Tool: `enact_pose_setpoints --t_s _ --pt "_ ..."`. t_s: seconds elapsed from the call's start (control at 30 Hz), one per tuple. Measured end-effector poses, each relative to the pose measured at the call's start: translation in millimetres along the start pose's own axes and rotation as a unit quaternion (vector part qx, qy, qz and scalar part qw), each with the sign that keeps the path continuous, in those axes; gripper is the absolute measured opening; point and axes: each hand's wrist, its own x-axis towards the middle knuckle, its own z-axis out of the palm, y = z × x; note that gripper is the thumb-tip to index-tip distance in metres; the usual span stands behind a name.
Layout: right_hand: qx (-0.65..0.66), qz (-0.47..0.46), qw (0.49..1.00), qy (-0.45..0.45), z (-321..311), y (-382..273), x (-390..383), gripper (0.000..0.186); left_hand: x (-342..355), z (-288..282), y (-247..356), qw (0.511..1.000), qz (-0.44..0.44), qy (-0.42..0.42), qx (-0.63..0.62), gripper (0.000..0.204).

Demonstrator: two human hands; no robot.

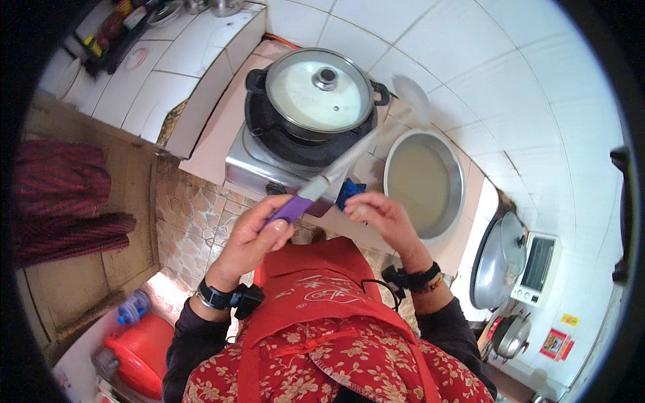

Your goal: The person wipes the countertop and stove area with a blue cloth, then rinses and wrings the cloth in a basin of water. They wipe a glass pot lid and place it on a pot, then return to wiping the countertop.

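Knife [316, 188] held in my left hand [252, 236]; right hand [384, 218] grip unconfirmed.
The blade's far end is faint against the pale surface beside the stove [248, 166]. My left palm is hidden from view. My right fingers bend just beside a blue item [350, 193], partly covered, kind unclear; I cannot tell whether they pinch anything. The knife's purple handle lies between my left thumb and fingers, pressed together on it, blade pointing away past the pot [316, 101].
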Motion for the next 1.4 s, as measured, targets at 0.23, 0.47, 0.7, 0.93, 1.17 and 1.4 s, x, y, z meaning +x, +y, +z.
enact_pose_setpoints --t_s 0.23,0.47,0.7,0.93,1.17,1.4 --pt "0.272 -0.041 0.961 -0.018 19.4 34.2 -59.7 0.052 19.7 58.5 -36.7 0.984 -0.077 -0.156 0.031 0.034" --pt "0.383 -0.135 0.908 0.098 16.9 84.2 -177.5 0.062 -7.0 145.3 -81.7 0.952 -0.144 -0.269 0.018 0.038" --pt "0.265 -0.150 0.878 0.368 31.8 155.9 -377.0 0.029 -77.2 281.0 -159.3 0.876 -0.134 -0.434 0.165 0.034" --pt "0.256 -0.230 0.799 0.493 60.0 202.3 -546.0 0.025 -138.4 426.9 -218.7 0.766 -0.204 -0.592 0.145 0.029" --pt "0.237 -0.243 0.760 0.554 71.0 248.4 -653.3 0.026 -174.1 535.4 -273.2 0.639 -0.391 -0.652 0.119 0.049" --pt "0.271 -0.161 0.699 0.642 43.3 307.6 -727.8 0.025 -187.8 641.3 -348.0 0.563 -0.411 -0.704 0.136 0.043"
